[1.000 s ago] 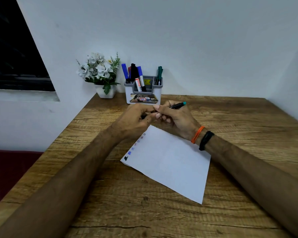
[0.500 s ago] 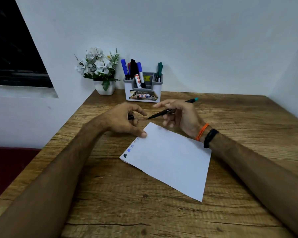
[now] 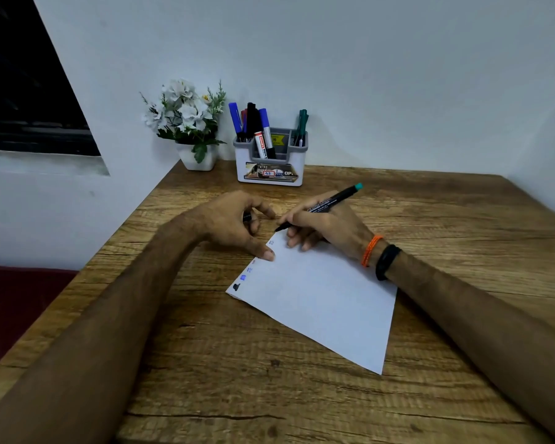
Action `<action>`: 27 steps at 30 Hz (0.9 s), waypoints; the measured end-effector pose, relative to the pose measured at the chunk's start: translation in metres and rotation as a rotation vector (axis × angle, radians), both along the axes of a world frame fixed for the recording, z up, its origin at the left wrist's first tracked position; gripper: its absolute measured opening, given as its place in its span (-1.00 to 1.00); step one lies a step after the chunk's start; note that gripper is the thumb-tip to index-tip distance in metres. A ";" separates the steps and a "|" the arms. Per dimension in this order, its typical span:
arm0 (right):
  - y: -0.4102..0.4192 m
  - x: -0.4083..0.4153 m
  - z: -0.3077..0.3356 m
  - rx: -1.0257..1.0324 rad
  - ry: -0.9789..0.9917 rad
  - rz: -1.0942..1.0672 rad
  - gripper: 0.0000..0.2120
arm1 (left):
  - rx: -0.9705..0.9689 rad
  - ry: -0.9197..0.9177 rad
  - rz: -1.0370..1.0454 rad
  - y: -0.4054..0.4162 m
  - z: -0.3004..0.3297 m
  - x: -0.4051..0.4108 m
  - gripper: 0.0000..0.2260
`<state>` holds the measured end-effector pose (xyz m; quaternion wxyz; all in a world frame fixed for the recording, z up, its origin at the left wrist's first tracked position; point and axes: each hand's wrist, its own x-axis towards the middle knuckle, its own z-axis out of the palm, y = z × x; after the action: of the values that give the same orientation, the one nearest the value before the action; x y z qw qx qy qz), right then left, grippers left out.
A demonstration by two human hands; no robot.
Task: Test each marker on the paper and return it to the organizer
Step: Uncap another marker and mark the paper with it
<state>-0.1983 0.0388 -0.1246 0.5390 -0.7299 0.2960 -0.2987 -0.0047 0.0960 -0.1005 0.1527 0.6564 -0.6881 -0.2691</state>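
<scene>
A white sheet of paper point(image 3: 327, 302) lies tilted on the wooden table, with several small colour marks along its left edge. My right hand point(image 3: 327, 229) grips an uncapped black marker with a teal end point(image 3: 330, 201); its tip points down at the paper's far corner. My left hand point(image 3: 234, 222) holds the marker's dark cap point(image 3: 247, 216) in curled fingers, while its thumb presses the paper's left edge. A white and grey organizer point(image 3: 271, 161) at the back of the table holds several markers: blue, red, black and green.
A white pot of white flowers point(image 3: 191, 123) stands left of the organizer against the wall. The table's left edge point(image 3: 116, 248) runs beside a white wall and a dark window. Orange and black bands point(image 3: 380, 256) sit on my right wrist.
The two hands pulled the cap off and moved apart. My right hand turned the marker and lowered its tip to the paper's far corner. My left thumb came down on the paper's edge.
</scene>
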 end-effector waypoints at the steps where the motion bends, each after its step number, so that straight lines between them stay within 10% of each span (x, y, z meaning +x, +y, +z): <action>1: 0.001 0.000 -0.001 -0.035 0.021 -0.014 -0.88 | 0.000 -0.002 -0.001 0.000 0.000 0.000 -0.33; 27: 0.006 0.002 -0.007 -0.141 0.142 -0.094 -0.93 | -0.041 -0.048 -0.005 -0.001 -0.003 -0.002 -0.40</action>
<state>-0.1968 0.0451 -0.1311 0.4492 -0.7708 0.3455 -0.2911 -0.0066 0.0946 -0.1035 0.1488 0.6578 -0.6983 -0.2396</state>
